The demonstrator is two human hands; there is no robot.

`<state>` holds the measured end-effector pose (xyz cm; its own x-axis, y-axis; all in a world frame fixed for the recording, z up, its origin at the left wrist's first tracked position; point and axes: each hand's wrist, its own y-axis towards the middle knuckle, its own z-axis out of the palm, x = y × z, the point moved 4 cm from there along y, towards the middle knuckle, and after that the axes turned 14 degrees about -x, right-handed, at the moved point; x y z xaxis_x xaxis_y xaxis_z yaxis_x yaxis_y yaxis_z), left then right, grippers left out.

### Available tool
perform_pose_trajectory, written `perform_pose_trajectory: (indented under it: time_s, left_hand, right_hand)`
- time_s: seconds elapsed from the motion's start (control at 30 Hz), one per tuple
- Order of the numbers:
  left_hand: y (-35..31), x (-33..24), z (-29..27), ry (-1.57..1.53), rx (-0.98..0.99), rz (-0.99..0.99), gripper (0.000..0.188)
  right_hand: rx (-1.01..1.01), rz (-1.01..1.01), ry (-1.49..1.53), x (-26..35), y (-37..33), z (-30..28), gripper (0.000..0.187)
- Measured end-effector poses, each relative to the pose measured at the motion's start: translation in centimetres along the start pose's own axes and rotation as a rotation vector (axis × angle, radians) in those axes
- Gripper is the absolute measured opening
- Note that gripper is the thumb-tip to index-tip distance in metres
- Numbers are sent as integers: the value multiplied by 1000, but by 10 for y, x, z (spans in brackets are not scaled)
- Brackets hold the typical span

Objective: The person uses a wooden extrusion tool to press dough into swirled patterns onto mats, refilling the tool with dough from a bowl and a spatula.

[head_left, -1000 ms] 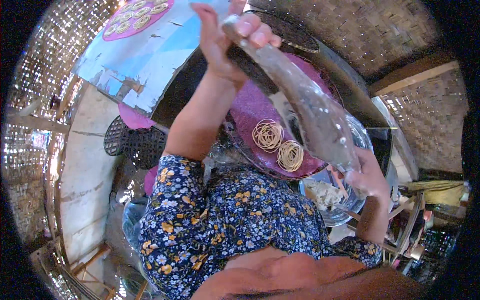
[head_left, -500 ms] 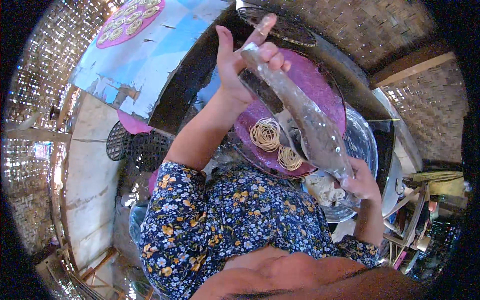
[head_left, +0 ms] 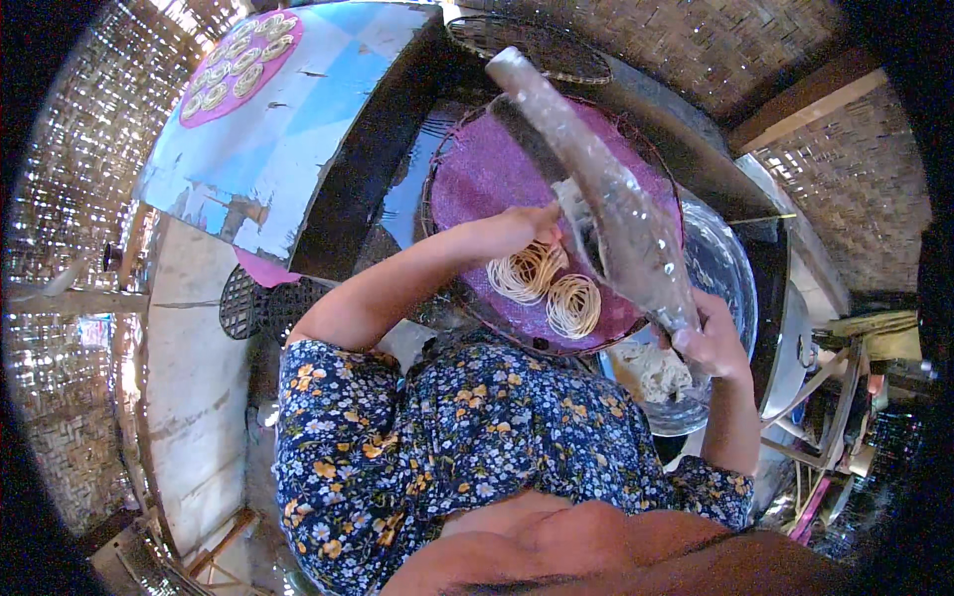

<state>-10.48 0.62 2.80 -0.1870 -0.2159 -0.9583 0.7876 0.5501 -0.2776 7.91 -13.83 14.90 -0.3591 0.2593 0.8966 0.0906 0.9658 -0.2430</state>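
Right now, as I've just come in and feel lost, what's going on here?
A person's right hand grips the near end of a long grey-brown tool slanting over a round purple tray. The left hand is by one of two coils of pale strands on that tray; whether it touches is unclear. A basin of pale dough-like stuff sits at right.

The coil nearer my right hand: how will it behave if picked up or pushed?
The coil will probably sag or loosen when lifted, as it is thin strands looped together. It looks light for its spread, since the strands are so fine. Pushed, it would likely slide or deform rather than roll, lying broadside on the purple mat.
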Motion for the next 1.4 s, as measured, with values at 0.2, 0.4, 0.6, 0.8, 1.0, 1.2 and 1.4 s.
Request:
perform_pose_trajectory:
  time_s: [0.2,0.4,0.6,0.8,1.0,1.2,1.4]
  left_hand:
    - [-41,-26,-17,998,-309,544,40]
    - [-39,-63,-76,668,-789,587,63]
    - [-58,-176,-90,-1178,36,870,78]
    - [-35,-130,-136,-1166,301,922,79]
    - [-37,-101,-153,-1226,-181,880,76]
    - [-50,-98,-135,-1218,-40,941,74]
    - [-68,-146,-145,-1259,136,1109,64]
  right_hand:
    - [-122,54,52,1,0,-10,70]
    - [5,39,123,20,8,5,74]
    - [180,63,238,19,34,29,62]
    - [304,188,70,23,76,46,55]
    - [254,53,-131,29,99,63,47]
    - [197,-30,-225,52,75,49,43]
    - [104,-30,-312,81,77,44,35]
